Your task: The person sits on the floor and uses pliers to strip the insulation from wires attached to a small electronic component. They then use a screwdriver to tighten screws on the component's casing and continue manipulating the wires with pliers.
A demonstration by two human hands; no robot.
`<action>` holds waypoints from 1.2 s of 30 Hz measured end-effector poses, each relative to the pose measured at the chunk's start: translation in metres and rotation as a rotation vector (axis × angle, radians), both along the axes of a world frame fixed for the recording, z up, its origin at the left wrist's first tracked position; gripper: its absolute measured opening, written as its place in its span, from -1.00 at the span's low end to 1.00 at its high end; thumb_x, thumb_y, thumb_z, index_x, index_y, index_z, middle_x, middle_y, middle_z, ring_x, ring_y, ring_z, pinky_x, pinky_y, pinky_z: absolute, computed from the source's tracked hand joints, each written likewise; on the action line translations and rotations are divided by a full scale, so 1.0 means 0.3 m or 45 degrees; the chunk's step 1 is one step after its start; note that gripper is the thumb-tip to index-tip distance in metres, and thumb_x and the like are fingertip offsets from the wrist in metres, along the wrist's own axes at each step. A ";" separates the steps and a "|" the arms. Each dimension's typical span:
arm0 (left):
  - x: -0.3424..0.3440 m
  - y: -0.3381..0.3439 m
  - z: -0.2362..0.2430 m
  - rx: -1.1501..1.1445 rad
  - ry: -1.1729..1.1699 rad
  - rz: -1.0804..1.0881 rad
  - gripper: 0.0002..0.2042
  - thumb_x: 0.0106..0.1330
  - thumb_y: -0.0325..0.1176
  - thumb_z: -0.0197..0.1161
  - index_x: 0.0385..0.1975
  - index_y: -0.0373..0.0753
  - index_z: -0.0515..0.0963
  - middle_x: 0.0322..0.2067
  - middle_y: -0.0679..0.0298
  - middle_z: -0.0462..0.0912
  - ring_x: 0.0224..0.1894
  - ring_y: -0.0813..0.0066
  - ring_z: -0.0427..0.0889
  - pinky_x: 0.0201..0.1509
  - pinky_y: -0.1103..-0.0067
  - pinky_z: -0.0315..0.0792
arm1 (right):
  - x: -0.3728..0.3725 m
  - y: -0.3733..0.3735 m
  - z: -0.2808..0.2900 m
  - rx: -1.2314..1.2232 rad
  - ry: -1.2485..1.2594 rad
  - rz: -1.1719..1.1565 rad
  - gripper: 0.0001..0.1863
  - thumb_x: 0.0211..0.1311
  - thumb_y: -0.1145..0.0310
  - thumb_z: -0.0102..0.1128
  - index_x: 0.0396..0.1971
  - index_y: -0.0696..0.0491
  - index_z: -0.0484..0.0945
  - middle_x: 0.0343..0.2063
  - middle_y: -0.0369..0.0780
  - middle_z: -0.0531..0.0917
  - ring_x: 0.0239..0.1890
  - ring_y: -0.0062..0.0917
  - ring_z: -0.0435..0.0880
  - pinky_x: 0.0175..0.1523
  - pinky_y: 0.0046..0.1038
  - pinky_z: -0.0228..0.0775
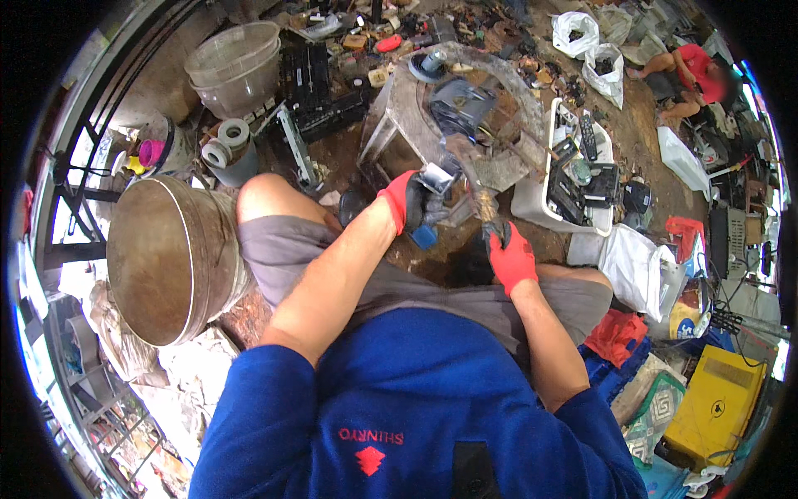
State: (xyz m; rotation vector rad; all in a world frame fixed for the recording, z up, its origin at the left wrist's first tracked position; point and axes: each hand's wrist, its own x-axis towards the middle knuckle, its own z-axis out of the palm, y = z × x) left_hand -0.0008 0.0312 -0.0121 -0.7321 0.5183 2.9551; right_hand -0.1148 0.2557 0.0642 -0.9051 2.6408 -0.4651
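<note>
My left hand [407,205], in a red and dark glove, is closed around a small silvery box-shaped piece [436,178] at the front of a low worn work stand [407,112]. My right hand [509,254], gloved the same way, grips the near end of a long rusty brown tool [482,201]. The tool points away from me toward the stand, its far end beside the silvery piece; I cannot tell its exact kind. A black plastic part [465,104] lies on the stand. Below my left hand is a small blue piece [424,238].
To the right stands a white bin [544,204] of dark electronic parts. A large bucket [158,262] is at my left, with stacked tubs [237,71] beyond. Scrap covers the far floor. Another person [698,75] sits far right; a yellow case [716,407] lies near right.
</note>
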 end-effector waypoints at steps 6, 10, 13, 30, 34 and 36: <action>0.048 -0.011 0.046 -0.171 -0.093 -0.038 -0.66 0.44 -0.11 0.02 -0.29 -0.22 0.64 -0.66 0.38 0.43 -0.69 0.53 0.31 -0.50 0.50 0.37 | -0.046 0.078 0.110 -0.492 0.130 0.274 -0.45 0.20 0.32 0.27 0.17 0.22 0.45 -0.17 0.17 0.67 -0.07 0.04 0.68 0.00 -0.16 0.52; 0.061 -0.004 0.056 -0.076 -0.062 -0.038 -0.63 0.43 -0.09 0.06 -0.25 -0.31 0.64 -0.65 0.33 0.46 -0.70 0.52 0.29 -0.53 0.53 0.30 | -0.033 0.068 0.152 -0.438 0.074 0.333 -0.43 0.19 0.29 0.28 0.16 0.24 0.45 -0.15 0.15 0.67 -0.07 0.04 0.67 0.00 -0.15 0.52; 0.048 -0.006 0.018 0.060 0.052 -0.044 -0.67 0.38 -0.07 0.14 -0.32 -0.26 0.59 -0.58 0.27 0.48 -0.64 0.46 0.36 -0.52 0.49 0.32 | -0.006 -0.008 0.086 -0.128 0.040 0.246 -0.43 0.22 0.22 0.27 0.15 0.23 0.45 -0.14 0.14 0.68 -0.05 0.03 0.67 0.01 -0.14 0.52; 0.086 0.179 0.031 -1.148 -0.189 1.048 -0.59 0.55 -0.24 0.05 0.27 -0.34 0.32 0.12 0.17 0.47 0.16 0.44 0.43 0.30 0.50 0.30 | 0.007 -0.009 -0.068 0.162 -0.118 0.104 -0.33 0.30 -0.05 0.15 0.24 0.14 0.45 -0.03 0.12 0.65 0.04 0.01 0.64 0.14 -0.11 0.48; 0.075 0.220 0.113 -1.186 0.008 1.067 -0.46 0.43 -0.25 0.24 0.32 -0.33 0.28 0.16 0.15 0.44 0.19 0.38 0.42 0.32 0.47 0.29 | 0.010 -0.008 -0.087 0.056 -0.110 0.139 -0.35 0.30 -0.06 0.15 0.21 0.13 0.46 -0.04 0.11 0.66 0.02 0.02 0.64 0.13 -0.10 0.48; 0.077 0.238 0.136 -1.406 0.054 0.960 -0.31 0.25 -0.25 0.41 0.33 -0.33 0.26 0.17 0.12 0.42 0.21 0.32 0.41 0.33 0.45 0.28 | 0.011 -0.015 -0.082 -0.010 -0.093 0.107 -0.39 0.31 -0.05 0.14 0.16 0.12 0.49 -0.07 0.10 0.67 0.01 0.03 0.64 0.11 -0.08 0.48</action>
